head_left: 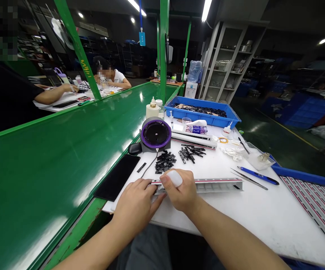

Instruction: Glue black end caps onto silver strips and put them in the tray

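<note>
A long pale channel-shaped strip (218, 184) with a red line along its top edge lies across the front of the white table. My left hand (134, 197) is closed around the strip's left end, its fingertips partly hidden behind it. My right hand (183, 189) wraps around a white round-ended object (175, 178) that looks like a small squeeze bottle, held over the strip's left part; its lower end is hidden by my fingers. Just beyond the hands lie two piles of small black pieces, a left pile (164, 161) and a right pile (190, 153).
Behind the piles stand a round purple-rimmed device (156, 134) and more strips (193, 139). Tweezers (249, 178) and a blue pen-like tool (258, 175) lie to the right. A blue bin (218, 120) is at the back; a green belt (66, 161) runs along the left. Co-workers sit beyond it.
</note>
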`<state>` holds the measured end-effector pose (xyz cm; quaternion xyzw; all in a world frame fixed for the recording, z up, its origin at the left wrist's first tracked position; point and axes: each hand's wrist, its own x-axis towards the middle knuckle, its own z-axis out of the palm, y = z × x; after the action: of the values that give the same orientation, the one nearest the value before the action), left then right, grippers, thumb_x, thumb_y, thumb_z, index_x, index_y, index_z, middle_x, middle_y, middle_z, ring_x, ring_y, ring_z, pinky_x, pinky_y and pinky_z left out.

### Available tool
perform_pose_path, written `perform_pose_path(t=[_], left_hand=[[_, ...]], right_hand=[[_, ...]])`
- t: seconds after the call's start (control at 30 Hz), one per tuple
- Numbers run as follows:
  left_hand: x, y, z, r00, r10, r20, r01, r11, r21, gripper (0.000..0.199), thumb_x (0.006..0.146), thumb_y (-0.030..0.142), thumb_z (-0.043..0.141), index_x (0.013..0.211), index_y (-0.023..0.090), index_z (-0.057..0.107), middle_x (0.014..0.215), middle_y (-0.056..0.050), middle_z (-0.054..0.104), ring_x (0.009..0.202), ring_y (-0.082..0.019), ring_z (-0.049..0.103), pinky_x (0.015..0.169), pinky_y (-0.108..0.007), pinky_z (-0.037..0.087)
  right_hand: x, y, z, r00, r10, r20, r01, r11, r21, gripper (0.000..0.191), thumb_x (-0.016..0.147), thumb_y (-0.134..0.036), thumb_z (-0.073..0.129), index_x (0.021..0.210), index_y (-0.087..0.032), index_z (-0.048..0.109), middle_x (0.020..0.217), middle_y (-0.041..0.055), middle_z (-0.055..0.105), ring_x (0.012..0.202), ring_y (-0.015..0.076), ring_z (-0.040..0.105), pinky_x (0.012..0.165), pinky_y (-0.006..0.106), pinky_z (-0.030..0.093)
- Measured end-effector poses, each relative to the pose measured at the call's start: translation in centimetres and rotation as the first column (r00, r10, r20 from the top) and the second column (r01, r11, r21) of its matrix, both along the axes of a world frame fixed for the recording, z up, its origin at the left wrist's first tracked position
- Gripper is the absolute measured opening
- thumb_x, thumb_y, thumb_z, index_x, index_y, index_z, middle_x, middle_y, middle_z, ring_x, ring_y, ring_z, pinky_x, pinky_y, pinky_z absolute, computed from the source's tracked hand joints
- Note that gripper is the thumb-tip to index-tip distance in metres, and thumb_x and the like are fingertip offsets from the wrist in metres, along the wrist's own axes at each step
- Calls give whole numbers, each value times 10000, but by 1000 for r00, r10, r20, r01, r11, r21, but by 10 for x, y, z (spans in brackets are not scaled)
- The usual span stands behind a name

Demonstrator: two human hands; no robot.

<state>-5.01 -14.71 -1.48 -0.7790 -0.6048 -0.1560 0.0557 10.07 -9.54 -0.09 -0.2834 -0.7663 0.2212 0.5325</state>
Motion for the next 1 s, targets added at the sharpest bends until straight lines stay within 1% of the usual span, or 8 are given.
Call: perform_pose_path(t=[0.17, 0.4, 0.7, 1.0], left_hand=[[-1, 1, -1, 1000, -7, 5, 7, 1000, 9, 296, 888, 429, 519, 911, 197, 703, 914, -89, 685, 918, -264, 623, 800, -415, 492], [-1, 0, -1, 1000, -11, -1, 11, 1000, 18, 302, 891, 429, 515, 910, 194, 704, 915, -91, 683, 921, -267, 624, 797, -420, 497], [-1, 2, -2, 1000, -9, -4, 9, 1000, 9, 318, 899, 441, 498, 918, 193, 698, 931, -92, 682, 916, -264, 618, 797, -420, 489], [-1, 0, -2, 1000, -7, -11, 7, 1000, 30, 301, 891, 436, 512, 916, 202, 700, 895, -81, 678, 880, -253, 617, 773, -400, 481]], right_hand=[[0, 0, 0, 1000, -7, -7, 7, 1000, -12, 289, 905, -309, 504, 656, -184, 579, 582, 14, 582, 541, 126, 538, 554, 260, 431], [0, -1, 1, 1000, 12, -16, -12, 1000, -18, 289, 906, -301, 504, 652, -181, 573, 579, 13, 574, 532, 122, 526, 545, 261, 418], [1, 0, 1, 1000, -1, -7, 1, 1000, -32, 301, 904, -310, 504, 636, -184, 557, 578, 9, 567, 530, 118, 514, 538, 260, 411], [3, 0, 0, 1000, -10, 1, 10, 999, -34, 312, 908, -322, 501, 633, -186, 554, 564, 3, 548, 519, 116, 497, 528, 261, 396]])
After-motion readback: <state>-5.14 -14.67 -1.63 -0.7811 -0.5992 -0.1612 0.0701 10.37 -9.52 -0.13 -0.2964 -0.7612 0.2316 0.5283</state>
